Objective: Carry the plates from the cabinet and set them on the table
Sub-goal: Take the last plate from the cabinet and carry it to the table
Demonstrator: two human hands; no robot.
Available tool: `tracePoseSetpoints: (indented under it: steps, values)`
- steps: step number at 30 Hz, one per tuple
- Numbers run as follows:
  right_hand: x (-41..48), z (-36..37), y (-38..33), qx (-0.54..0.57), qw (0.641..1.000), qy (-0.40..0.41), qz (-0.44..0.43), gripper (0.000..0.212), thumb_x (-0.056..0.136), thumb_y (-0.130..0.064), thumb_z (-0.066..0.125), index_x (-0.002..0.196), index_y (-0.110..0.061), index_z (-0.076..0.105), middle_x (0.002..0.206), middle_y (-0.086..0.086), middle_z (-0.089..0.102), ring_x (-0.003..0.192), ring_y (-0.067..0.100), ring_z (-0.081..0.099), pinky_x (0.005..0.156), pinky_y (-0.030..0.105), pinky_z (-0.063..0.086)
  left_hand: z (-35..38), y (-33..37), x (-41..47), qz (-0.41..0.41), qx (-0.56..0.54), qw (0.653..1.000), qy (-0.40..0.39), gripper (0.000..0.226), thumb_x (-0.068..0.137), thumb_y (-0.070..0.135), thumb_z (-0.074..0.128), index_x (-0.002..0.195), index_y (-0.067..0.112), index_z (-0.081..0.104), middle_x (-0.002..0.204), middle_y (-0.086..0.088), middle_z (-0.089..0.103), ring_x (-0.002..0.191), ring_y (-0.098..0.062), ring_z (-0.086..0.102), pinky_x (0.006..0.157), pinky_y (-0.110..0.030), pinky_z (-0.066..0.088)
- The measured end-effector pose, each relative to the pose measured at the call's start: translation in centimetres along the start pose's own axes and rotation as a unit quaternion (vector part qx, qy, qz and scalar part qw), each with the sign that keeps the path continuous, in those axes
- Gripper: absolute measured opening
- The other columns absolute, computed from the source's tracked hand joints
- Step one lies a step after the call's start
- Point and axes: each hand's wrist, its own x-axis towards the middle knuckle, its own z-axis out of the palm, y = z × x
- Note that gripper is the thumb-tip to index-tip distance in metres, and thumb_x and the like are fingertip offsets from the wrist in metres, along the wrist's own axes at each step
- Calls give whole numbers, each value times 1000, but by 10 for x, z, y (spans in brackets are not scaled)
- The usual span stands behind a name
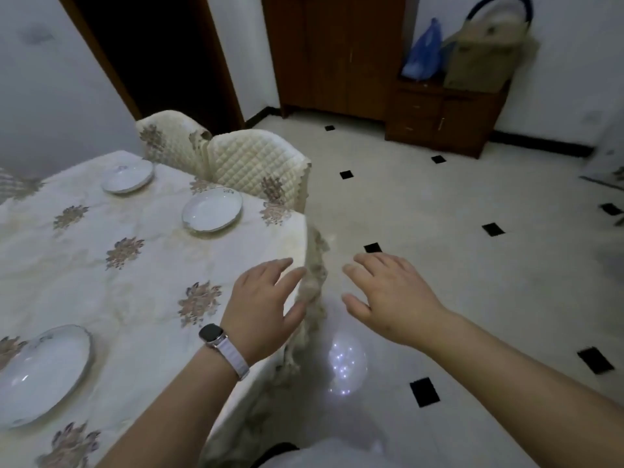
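Three white plates lie on the table, which has a cream flowered cloth: one plate at the far side, a second plate near the right edge, a third plate close at the left. My left hand, with a watch on its wrist, hovers over the table's right corner, fingers spread and holding nothing. Out over the floor, just right of the corner, my right hand is also spread and holds nothing. The dark wooden cabinet stands shut against the far wall.
Two chairs with quilted covers stand at the table's far right side. A low wooden chest beside the cabinet carries a blue bag and a beige bag. Light tiled floor lies between table and cabinet. A dark doorway opens behind the chairs.
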Motion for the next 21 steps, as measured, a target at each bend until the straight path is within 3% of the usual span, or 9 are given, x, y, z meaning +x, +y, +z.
tracePoseSetpoints:
  steps: [4,8,12,17,21]
  values:
    - [-27,-11,60,-1,997,9,76,51,92,-49,45,131,-18,56,137,9,56,124,29,50,103,42,36,13,53,47,68,-17,997,-23,46,84,41,54,122,17,65,125,-9,64,109,-32,60,89,-44,47]
    - [-49,-17,105,9,986,33,161,50,91,-48,46,128,-16,59,132,10,59,121,30,53,100,42,39,30,92,91,139,-33,989,-37,44,84,39,59,122,16,65,126,-9,63,108,-33,60,89,-45,49]
    - [-61,-20,147,10,972,38,230,49,93,-45,53,132,-15,57,135,10,57,123,30,51,101,42,37,50,124,138,201,-45,978,-35,48,85,43,50,121,16,65,125,-10,64,110,-33,60,88,-46,49]
    - [-52,-24,199,2,950,52,307,46,90,-42,57,124,-13,63,125,13,63,114,34,58,95,45,43,86,150,208,265,-72,960,-48,47,84,43,52,121,17,66,124,-8,65,111,-32,60,93,-45,46]
    - [-22,-29,243,-17,937,41,347,48,94,-45,51,132,-17,57,135,8,57,123,29,50,102,42,36,117,158,280,310,-84,946,-55,47,84,43,50,120,17,66,124,-8,65,110,-31,61,93,-44,45]
